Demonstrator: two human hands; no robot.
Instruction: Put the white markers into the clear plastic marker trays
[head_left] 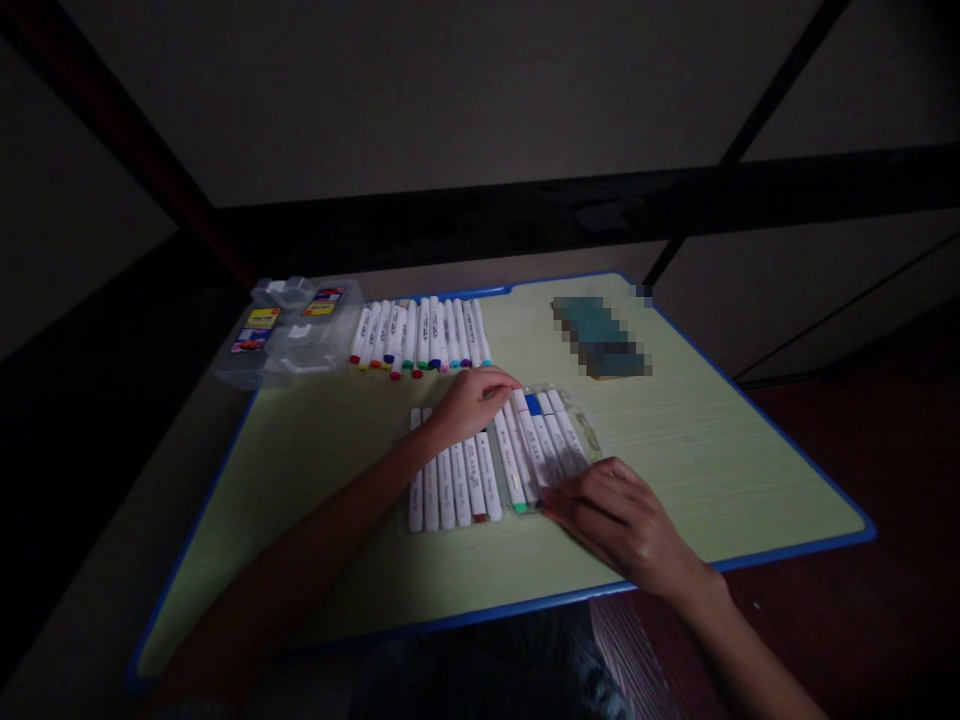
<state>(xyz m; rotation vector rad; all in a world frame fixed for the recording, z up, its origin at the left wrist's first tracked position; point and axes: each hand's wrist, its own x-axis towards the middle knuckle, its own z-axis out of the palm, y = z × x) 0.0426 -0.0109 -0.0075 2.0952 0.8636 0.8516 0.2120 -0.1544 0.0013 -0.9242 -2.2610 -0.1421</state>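
Observation:
A row of white markers (460, 485) lies in the left half of a clear plastic case on the table. More white markers (566, 440) lie in the right half of the clear case (585, 425), one with a blue band. Between its ends a slanted white marker (531, 435) spans my hands. My left hand (480, 400) is closed, fingertips at this marker's upper end. At its lower end my right hand (630, 515) pinches with thumb and fingers, beside a marker with a green tip (517, 495). The exact contact of the left fingertips is partly hidden.
At the back of the green table (712, 470) with a blue edge lies a row of white markers with coloured ends (424, 335). An open clear plastic box (300, 335) with printed labels stands at the back left. A blurred teal rectangular object (600, 335) lies back right.

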